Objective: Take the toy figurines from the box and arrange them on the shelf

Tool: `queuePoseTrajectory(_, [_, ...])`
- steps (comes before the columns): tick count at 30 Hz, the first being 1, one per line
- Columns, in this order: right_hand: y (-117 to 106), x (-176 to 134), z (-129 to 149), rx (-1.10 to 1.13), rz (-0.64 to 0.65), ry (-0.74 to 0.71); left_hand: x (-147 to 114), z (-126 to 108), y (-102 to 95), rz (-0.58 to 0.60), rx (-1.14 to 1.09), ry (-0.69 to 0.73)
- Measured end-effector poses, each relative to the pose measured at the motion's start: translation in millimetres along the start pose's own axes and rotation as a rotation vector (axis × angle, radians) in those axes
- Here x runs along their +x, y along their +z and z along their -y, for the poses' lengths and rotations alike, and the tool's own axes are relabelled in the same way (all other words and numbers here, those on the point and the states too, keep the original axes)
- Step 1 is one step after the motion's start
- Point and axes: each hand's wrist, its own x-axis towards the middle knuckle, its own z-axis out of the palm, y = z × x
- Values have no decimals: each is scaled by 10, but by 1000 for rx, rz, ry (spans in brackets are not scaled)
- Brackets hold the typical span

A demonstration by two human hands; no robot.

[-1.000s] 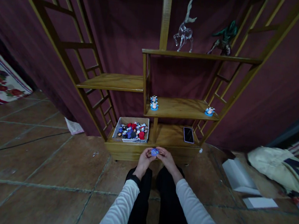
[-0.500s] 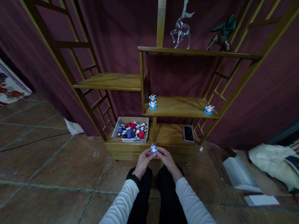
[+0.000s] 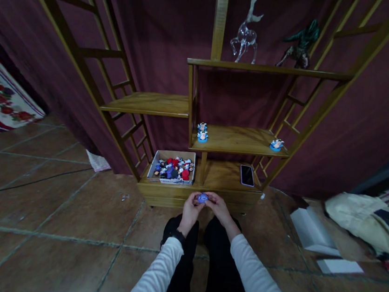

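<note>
Between my two hands is a small blue-purple figurine (image 3: pixel 202 197), tipped so that its flat round base faces me. My left hand (image 3: pixel 191 208) pinches it from the left, and my right hand (image 3: pixel 219 206) grips its right edge with closed fingers. Just beyond them, at the left on the lowest shelf, stands a white cardboard box (image 3: pixel 155 165) full of small figurines (image 3: pixel 175 167) in red, blue, black and white. Two blue-based figurines (image 3: pixel 202 136) stand at the left end of the middle shelf, and another blue-based figurine (image 3: pixel 276 145) stands at its right end.
The wooden display rack (image 3: pixel 240 143) stands against a dark red curtain. A phone (image 3: pixel 247 175) lies on its lowest shelf. Up top are a clear glass deer (image 3: pixel 245 37) and a dark green statue (image 3: pixel 301 43). White boxes (image 3: pixel 313 230) and a pale bag (image 3: pixel 362 216) lie on the floor at right.
The figurine has turned in my fingers: its front showed upright before, and now its base faces me. Both hands stay on it. The view has shifted slightly.
</note>
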Motion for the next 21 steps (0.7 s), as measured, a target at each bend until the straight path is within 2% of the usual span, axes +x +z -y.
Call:
queuePoseTrajectory(6, [-6, -14, 58, -4, 34, -51, -69, -22, 20, -14, 92, 107])
queuePoseTrajectory(12, [-20, -31, 86, -3, 71, -33, -94, -52, 15, -9, 83, 138])
queuePoseTrajectory(17, [-25, -1, 38, -71, -35, -12, -20, -13, -22, 14, 28, 14])
queuePoseTrajectory(21, [-25, 24, -21, -27, -31, 99, 63, 34, -53, 47, -67, -129])
